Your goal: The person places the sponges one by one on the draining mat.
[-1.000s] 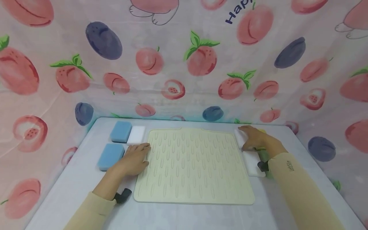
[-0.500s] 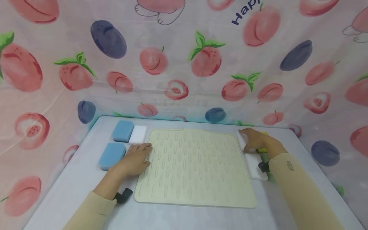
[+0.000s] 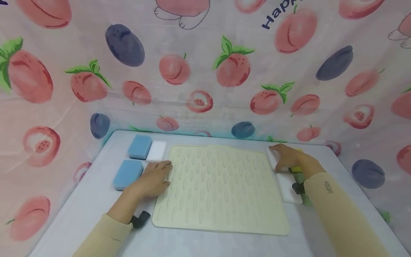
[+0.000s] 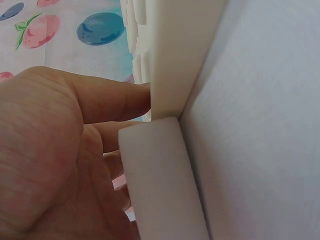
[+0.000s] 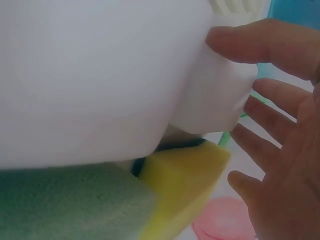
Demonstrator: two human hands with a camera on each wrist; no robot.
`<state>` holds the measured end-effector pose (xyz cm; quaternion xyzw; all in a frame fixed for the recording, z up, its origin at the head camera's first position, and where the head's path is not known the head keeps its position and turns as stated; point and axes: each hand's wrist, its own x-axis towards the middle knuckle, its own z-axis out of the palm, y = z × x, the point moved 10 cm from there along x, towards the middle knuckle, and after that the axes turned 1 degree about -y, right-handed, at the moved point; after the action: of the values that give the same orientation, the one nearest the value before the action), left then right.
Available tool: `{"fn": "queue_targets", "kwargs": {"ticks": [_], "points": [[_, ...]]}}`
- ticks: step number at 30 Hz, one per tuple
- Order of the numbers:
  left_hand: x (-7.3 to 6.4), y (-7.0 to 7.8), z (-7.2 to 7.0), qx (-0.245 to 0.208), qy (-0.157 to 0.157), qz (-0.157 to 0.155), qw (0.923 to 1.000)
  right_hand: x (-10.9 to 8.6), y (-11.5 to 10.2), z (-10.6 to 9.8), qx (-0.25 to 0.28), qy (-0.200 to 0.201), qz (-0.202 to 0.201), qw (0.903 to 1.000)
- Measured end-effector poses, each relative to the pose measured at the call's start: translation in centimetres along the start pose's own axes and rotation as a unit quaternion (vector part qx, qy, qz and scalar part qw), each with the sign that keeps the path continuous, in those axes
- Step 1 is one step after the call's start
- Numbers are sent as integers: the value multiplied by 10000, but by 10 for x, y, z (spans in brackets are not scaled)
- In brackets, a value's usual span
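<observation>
A cream ribbed mat lies on the white table. At its left edge my left hand rests over a white sponge block, mostly hidden in the head view. The left thumb touches the mat's side in the left wrist view, and the fingers extend beyond the block. On the other side, my right hand spans a white block beside the mat's far right corner, thumb at its near end and fingers at its far end. Another white block lies nearer, below that hand.
Two blue sponges lie at the left, one behind the other, with a white block next to the far one. Beyond the right-hand blocks sit a yellow sponge and a green one. A fruit-print curtain surrounds the table.
Both hands keep their places on the blocks and mat. The whole scene shifts slightly rightward in the head view as the camera turns.
</observation>
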<state>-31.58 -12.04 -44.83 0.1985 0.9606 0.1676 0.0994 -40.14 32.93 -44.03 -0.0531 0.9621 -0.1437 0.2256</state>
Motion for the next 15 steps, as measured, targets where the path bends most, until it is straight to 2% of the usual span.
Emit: {"fn": "queue_targets", "kwargs": {"ticks": [4,10,15], "points": [[-1,0,1,-43,-22,-53,10000,0,1,-2,-10,-29,95,10000],[0,0,1,-8,-44,-69,10000,-1,-2,-6,19,4,-52,10000],[1,-1,2,18,-56,-60,10000,-2,-1,-8,-27,-1,5,10000]]}}
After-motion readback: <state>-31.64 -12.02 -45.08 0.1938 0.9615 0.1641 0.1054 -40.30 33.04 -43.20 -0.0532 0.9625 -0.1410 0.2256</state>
